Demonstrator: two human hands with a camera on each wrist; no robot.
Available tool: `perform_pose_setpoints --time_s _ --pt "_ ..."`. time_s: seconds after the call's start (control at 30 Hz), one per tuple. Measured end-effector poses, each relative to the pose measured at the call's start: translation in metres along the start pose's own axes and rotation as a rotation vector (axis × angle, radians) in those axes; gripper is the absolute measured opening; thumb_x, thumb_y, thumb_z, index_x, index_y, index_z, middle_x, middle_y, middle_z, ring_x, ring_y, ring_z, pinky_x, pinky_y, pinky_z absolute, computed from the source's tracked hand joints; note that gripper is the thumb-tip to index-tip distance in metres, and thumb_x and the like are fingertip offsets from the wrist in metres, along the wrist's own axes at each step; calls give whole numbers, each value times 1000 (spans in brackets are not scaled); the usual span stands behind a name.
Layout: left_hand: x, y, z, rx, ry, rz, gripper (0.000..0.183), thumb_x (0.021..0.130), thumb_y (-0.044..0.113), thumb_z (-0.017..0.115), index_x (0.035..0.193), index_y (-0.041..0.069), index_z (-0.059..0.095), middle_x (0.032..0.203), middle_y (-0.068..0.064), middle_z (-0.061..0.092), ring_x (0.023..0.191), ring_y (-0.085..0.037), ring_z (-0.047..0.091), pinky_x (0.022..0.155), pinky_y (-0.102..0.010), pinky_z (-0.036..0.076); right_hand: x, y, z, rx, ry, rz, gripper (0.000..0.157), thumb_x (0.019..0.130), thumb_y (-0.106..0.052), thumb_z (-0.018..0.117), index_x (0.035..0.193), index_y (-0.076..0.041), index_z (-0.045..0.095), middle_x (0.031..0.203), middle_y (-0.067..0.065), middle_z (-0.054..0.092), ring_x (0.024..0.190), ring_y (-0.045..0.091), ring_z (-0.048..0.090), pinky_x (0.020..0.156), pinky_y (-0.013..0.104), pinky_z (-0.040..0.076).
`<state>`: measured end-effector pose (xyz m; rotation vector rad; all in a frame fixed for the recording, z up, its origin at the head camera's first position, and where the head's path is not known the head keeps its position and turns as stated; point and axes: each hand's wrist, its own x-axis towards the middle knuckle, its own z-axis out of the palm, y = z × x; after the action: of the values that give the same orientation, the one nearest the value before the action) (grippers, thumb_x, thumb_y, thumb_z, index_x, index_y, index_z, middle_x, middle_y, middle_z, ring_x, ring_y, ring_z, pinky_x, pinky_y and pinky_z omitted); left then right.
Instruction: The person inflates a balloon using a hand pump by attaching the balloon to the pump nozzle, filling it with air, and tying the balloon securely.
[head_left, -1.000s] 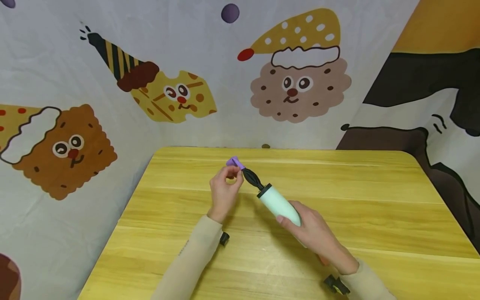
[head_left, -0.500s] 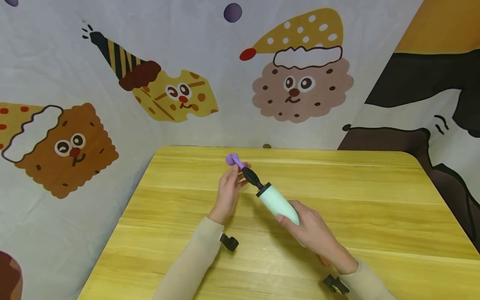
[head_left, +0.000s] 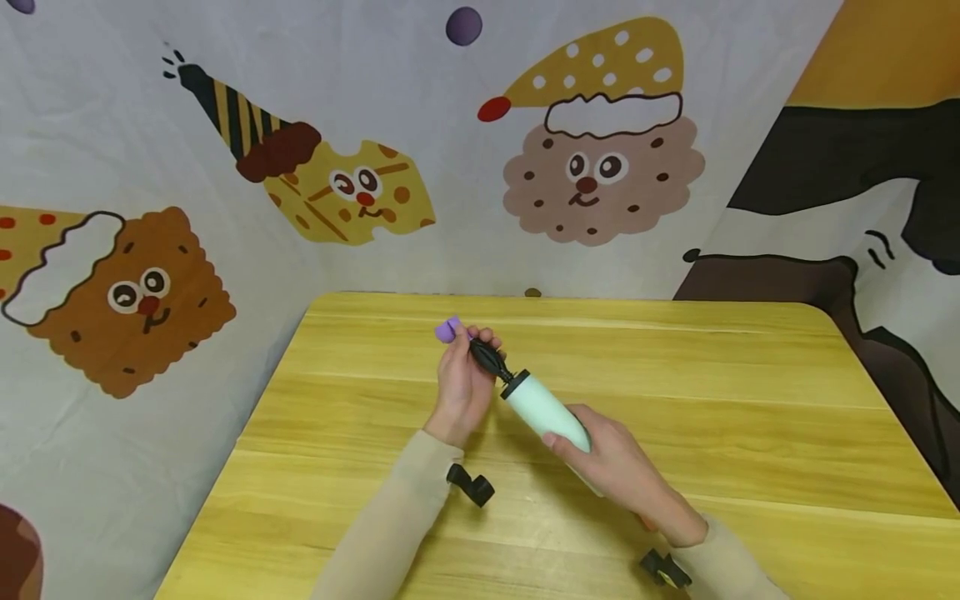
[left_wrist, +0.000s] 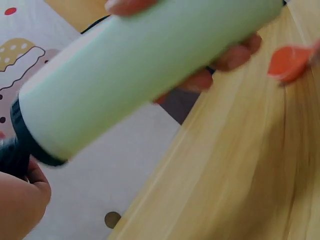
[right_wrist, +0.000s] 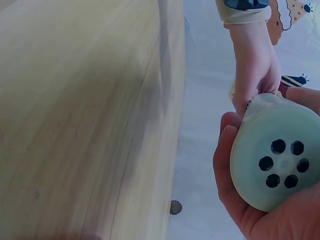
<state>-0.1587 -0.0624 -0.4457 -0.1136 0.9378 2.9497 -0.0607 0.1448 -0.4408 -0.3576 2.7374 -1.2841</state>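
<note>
In the head view, a mint-green hand balloon pump (head_left: pixel 542 407) slants up to the left over the table. My right hand (head_left: pixel 618 454) grips its body, thumb on top; the right wrist view shows the pump's round end (right_wrist: pixel 246 160) with several holes. A purple balloon (head_left: pixel 446 332) sits at the tip of the black nozzle (head_left: pixel 490 358). With its thumb on the balloon and fingers curled behind, my left hand (head_left: pixel 460 390) pinches the balloon's neck at the nozzle. The neck is partly hidden by these fingers.
An orange balloon-like piece (left_wrist: pixel 290 62) shows over the wood table (head_left: pixel 750 400), near the right wrist. Behind the table's far edge hangs a wall cloth (head_left: pixel 465 167) with cartoon biscuits. Black camera mounts (head_left: pixel 471 486) stick out from both sleeves.
My left hand has turned and moved right, its fingers closing around the balloon's neck and nozzle tip. Pump and balloon have shifted slightly left. The right hand keeps its grip.
</note>
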Motion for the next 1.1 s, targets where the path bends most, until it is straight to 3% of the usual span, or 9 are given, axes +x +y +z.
perform_pose_setpoints --time_s 0.2,0.37,0.43,0.6,0.67,0.77,0.9,1.0,1.1 --pt "-3 -1 0 -99 -17 -65 39 113 46 26 99 14 43 94 0 51 90 -16 50 83 -29 43 2 1 3 1 -5 7 55 97 -46 70 130 -2 65 105 10 72 82 15 62 70 35 55" --pt "-2 -5 -3 -85 -13 -44 31 114 37 29 106 10 43 106 -6 57 97 -19 54 87 -31 45 5 2 5 -12 3 21 54 98 -45 70 129 -1 65 104 11 72 82 16 62 71 36 55" --pt "-1 -9 -3 -18 16 -4 26 115 30 33 107 7 44 104 -8 59 94 -19 57 85 -30 47 6 1 6 -23 5 26 54 98 -45 70 129 -1 65 105 11 72 84 16 63 72 37 56" --pt "-2 -16 -4 270 154 122 23 115 23 34 105 5 46 86 -5 58 74 -14 60 74 -27 54 6 -4 10 -42 -40 34 61 96 -49 71 131 -1 62 104 8 70 83 15 62 70 35 55" --pt "-2 -17 -4 316 200 136 23 114 22 34 103 6 46 81 -3 57 68 -13 61 70 -27 55 6 -6 10 -39 -75 27 63 95 -50 71 133 -1 59 102 7 69 81 15 61 67 34 54" --pt "-2 -16 -6 243 197 105 25 114 25 33 99 9 46 78 -2 56 65 -13 59 67 -27 53 5 -7 8 -20 -119 18 66 96 -50 71 137 -2 54 98 7 67 75 14 60 60 31 53" --pt "-2 -12 -8 100 98 27 36 115 41 25 101 12 43 81 -1 52 69 -14 51 69 -27 45 7 -6 7 69 -180 53 67 98 -47 69 143 -2 46 88 7 66 66 15 63 52 32 53" --pt "0 -8 -9 20 31 -21 41 114 43 21 114 11 46 87 1 49 74 -14 46 73 -26 42 12 -7 8 142 -196 105 68 99 -46 67 145 -1 45 88 8 67 66 17 65 53 34 55" --pt "2 -6 -9 -45 10 -53 41 115 38 25 131 9 48 90 2 49 77 -12 47 75 -24 44 15 -9 9 187 -184 151 71 98 -46 69 146 1 45 94 10 68 70 19 66 57 35 56"
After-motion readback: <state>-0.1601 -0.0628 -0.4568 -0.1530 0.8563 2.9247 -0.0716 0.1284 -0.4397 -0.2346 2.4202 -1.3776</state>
